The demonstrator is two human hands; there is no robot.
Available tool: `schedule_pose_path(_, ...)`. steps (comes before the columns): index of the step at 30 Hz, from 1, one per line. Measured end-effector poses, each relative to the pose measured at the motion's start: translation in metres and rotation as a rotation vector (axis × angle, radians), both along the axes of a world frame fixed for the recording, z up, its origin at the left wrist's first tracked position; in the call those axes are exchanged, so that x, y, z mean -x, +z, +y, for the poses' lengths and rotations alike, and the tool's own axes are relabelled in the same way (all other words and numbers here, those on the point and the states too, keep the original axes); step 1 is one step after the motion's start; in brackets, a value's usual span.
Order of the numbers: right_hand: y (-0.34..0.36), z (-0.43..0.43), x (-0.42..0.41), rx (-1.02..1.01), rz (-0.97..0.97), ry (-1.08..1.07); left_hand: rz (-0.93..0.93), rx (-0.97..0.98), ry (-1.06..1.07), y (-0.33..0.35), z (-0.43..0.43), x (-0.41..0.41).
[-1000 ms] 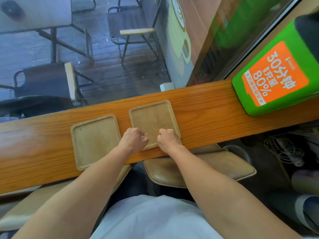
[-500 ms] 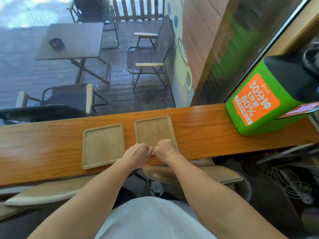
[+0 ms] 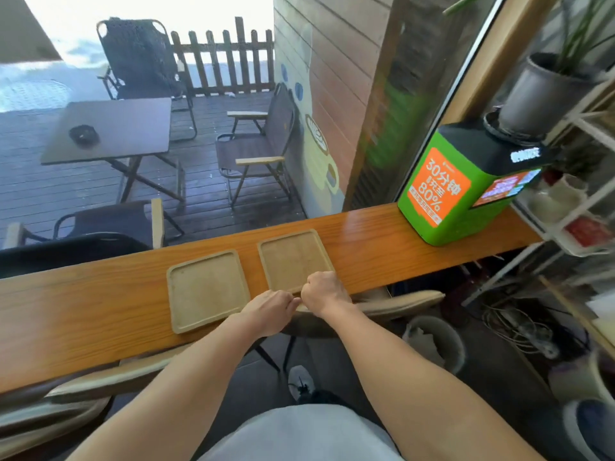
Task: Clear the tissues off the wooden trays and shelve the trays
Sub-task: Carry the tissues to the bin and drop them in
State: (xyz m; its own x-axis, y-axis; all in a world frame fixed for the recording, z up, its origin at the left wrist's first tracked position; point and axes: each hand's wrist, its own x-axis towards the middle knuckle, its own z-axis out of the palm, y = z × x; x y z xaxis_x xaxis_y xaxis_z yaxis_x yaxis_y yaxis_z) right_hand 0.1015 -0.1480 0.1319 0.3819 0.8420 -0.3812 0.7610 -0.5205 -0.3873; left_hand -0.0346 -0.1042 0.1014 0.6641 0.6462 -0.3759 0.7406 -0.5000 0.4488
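Observation:
Two bare square wooden trays lie side by side on the long wooden counter [image 3: 83, 314]. No tissue shows on the left tray [image 3: 206, 291] or the right tray [image 3: 293, 257]. My left hand [image 3: 269, 307] and my right hand [image 3: 322, 292] are both closed into fists, knuckles touching, at the counter's front edge. The right fist rests over the near edge of the right tray, and the left fist sits just off the left tray's near right corner. Whatever may be inside the fists is hidden.
A green charging kiosk [image 3: 442, 191] stands on the counter's right end. A white shelf rack [image 3: 582, 201] with a potted plant rises at the far right. A grey waste bin [image 3: 432, 344] and cables sit on the floor. Chair seats [image 3: 399, 302] tuck under the counter.
My head has lifted, so more of the window and shelf rack shows. Both fists have drawn back from the middle of the right tray to its near edge.

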Motion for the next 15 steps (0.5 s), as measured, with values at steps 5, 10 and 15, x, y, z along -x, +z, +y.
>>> schedule_pose_path(5, -0.013, -0.061, 0.024, -0.003, -0.002, -0.119, 0.007, 0.089, 0.004, -0.012, -0.042, 0.018)
schedule_pose_path(10, -0.02, -0.114, 0.032, 0.1, 0.019, -0.165, 0.086, 0.014, -0.04, -0.021, -0.072, 0.027)
schedule_pose_path(15, -0.034, -0.194, 0.007, 0.184, 0.013, -0.337, 0.177, 0.085, -0.265, -0.017, -0.138, 0.005)
